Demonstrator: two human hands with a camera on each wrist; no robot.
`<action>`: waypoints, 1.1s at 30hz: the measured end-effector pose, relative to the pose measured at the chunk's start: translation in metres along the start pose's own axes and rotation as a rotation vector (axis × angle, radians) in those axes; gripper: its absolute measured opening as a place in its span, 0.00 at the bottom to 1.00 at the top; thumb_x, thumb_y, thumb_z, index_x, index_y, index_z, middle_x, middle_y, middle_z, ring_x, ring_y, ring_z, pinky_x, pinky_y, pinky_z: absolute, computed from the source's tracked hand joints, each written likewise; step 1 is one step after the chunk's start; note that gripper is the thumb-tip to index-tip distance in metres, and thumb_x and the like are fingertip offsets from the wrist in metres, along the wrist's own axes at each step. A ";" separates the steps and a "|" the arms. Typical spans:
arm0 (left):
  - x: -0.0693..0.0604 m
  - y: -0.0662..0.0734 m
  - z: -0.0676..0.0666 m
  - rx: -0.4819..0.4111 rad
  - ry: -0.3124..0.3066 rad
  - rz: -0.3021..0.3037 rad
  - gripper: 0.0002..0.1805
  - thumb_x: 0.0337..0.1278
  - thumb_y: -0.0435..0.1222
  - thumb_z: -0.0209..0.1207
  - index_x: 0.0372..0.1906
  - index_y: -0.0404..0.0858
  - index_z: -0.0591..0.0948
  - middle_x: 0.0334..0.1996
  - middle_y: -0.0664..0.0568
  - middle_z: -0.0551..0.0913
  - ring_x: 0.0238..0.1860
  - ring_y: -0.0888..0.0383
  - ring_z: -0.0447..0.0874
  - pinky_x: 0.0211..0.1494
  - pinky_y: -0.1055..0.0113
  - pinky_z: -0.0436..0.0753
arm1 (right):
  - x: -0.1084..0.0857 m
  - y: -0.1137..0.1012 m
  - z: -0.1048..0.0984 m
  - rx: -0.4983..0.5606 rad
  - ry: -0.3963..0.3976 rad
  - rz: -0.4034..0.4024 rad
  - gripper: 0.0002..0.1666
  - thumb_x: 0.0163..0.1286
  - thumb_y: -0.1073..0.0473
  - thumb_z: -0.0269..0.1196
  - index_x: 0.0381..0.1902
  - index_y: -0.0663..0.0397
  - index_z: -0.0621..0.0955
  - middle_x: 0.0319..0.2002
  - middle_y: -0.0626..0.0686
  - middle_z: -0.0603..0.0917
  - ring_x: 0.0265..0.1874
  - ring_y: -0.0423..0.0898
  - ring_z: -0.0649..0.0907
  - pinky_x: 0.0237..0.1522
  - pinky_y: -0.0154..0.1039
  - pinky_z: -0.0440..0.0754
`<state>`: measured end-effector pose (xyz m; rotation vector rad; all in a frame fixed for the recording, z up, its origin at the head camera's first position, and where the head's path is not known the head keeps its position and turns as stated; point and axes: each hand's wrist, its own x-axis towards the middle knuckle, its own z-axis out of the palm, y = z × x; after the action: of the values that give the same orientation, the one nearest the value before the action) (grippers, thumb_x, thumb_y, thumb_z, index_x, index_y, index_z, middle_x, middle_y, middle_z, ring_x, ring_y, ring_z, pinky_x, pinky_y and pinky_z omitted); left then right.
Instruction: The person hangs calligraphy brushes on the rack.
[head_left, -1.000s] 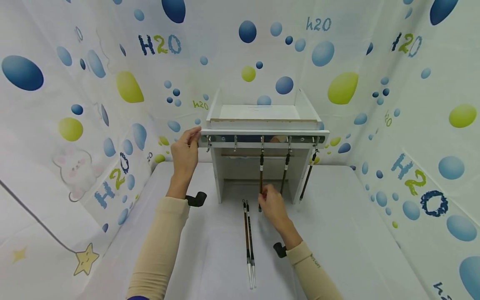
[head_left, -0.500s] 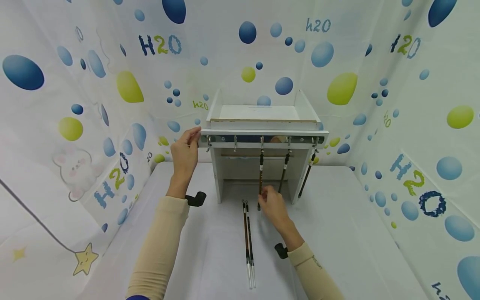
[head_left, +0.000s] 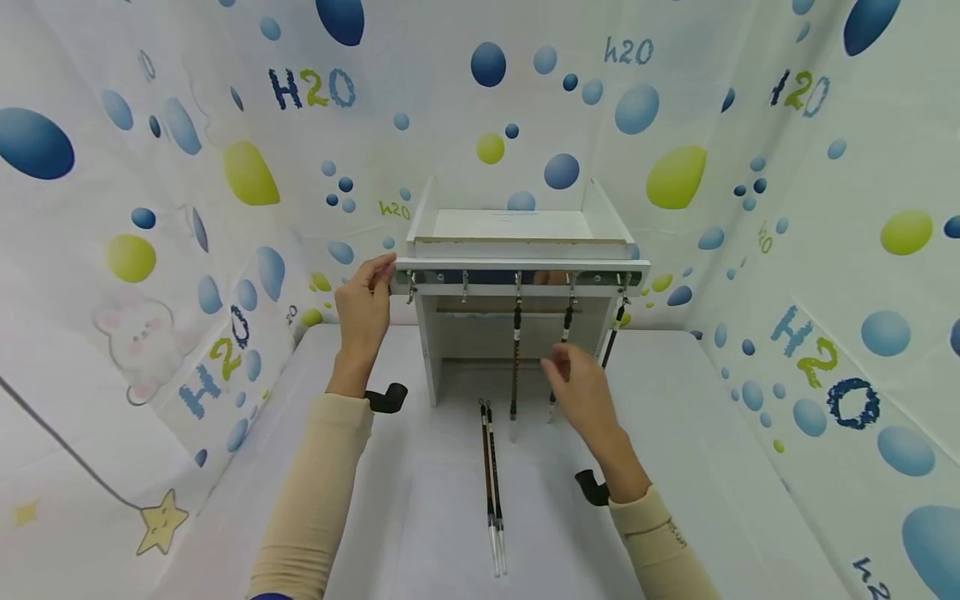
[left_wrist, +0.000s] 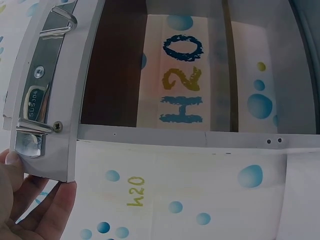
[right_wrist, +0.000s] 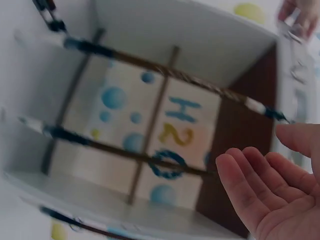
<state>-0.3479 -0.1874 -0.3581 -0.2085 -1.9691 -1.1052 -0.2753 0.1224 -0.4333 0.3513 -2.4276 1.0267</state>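
Note:
A white shelf board [head_left: 525, 290] carries a metal hook rail [left_wrist: 47, 70] along its front. My left hand [head_left: 363, 312] pinches the board's left end, thumb in front and fingers at the edge. Calligraphy brushes with loops hang from three hooks: a middle brush [head_left: 515, 358], another brush [head_left: 567, 321] right of it, and a brush [head_left: 615, 333] at the right end. The two leftmost hooks bear none. My right hand [head_left: 585, 396] is before the second brush, partly hiding it; in the right wrist view its fingers [right_wrist: 250, 175] are loosely bent with nothing between them.
Two capped brushes [head_left: 489, 467] lie side by side on the white tabletop [head_left: 420, 517], in front of the shelf. The white shelf unit [head_left: 429, 358] has side panels and a raised tray [head_left: 517, 225] on top. Patterned curtains surround the table.
My right hand has let go of the middle brush and moved right and slightly up. That brush now hangs free with its clear tip visible. My left hand stays on the board.

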 end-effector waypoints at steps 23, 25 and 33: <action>0.000 -0.002 -0.002 0.046 -0.034 0.011 0.14 0.72 0.36 0.56 0.56 0.38 0.85 0.41 0.42 0.90 0.25 0.54 0.77 0.26 0.80 0.67 | 0.075 0.016 -0.096 -0.045 0.376 -0.107 0.16 0.74 0.63 0.61 0.52 0.71 0.80 0.49 0.67 0.78 0.50 0.60 0.79 0.50 0.49 0.79; 0.000 -0.002 -0.003 0.041 -0.041 0.007 0.14 0.72 0.36 0.56 0.56 0.38 0.84 0.42 0.41 0.90 0.26 0.52 0.80 0.27 0.81 0.67 | 0.082 0.023 -0.096 -0.044 0.393 -0.115 0.16 0.74 0.64 0.61 0.52 0.73 0.80 0.53 0.68 0.77 0.56 0.62 0.76 0.57 0.55 0.77; 0.003 -0.002 -0.005 0.012 -0.066 -0.001 0.14 0.72 0.35 0.56 0.55 0.36 0.84 0.44 0.39 0.89 0.31 0.45 0.88 0.32 0.87 0.70 | 0.095 0.041 -0.093 -0.028 0.371 -0.114 0.16 0.75 0.67 0.58 0.56 0.69 0.81 0.61 0.64 0.80 0.61 0.60 0.80 0.56 0.53 0.82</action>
<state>-0.3479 -0.1928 -0.3558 -0.2403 -2.0335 -1.0999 -0.3428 0.2135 -0.3522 0.2595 -2.0638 0.9161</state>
